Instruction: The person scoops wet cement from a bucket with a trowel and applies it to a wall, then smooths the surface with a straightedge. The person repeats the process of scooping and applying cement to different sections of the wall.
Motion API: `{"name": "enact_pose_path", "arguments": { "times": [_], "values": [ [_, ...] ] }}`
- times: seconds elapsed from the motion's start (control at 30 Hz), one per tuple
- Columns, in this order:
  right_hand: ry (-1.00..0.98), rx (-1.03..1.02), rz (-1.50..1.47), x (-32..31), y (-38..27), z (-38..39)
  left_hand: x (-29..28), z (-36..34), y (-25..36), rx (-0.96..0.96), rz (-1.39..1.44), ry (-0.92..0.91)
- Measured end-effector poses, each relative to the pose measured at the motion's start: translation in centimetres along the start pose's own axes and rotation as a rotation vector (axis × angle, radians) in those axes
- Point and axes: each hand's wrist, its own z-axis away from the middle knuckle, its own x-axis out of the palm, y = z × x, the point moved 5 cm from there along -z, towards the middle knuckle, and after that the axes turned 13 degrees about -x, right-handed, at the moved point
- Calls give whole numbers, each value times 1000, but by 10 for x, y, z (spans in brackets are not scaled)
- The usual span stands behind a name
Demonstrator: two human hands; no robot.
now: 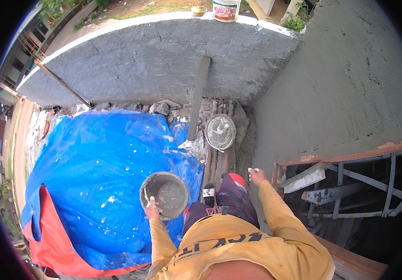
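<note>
Head view, left grip (pixel 153 209) on one grey bucket (pixel 180 186), one blue tarp (pixel 98 163)

Lettered in bold dark capitals across the mustard-yellow long-sleeved fabric shirt (pixel 257 248), partly lost in folds. Labelled too, in red, blue and white with stylised lettering, on the side of the round white plastic bucket (pixel 225 11) atop the grey cement-plastered wall (pixel 140 60).
</note>
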Motion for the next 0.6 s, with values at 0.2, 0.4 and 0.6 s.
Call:
{"name": "enact_pose_path", "arguments": {
  "times": [0.2, 0.4, 0.6],
  "values": [
    [-99, -95, 125, 29, -45, -82, -6, 20, 2, -37, 112, 115],
    [-206, -206, 473, 47, -73, -146, 14, 31, 4, -99, 101, 187],
    [-271, -196, 569, 45, -112, -195, 75, 17, -4, -159, 51, 174]
  ]
}}
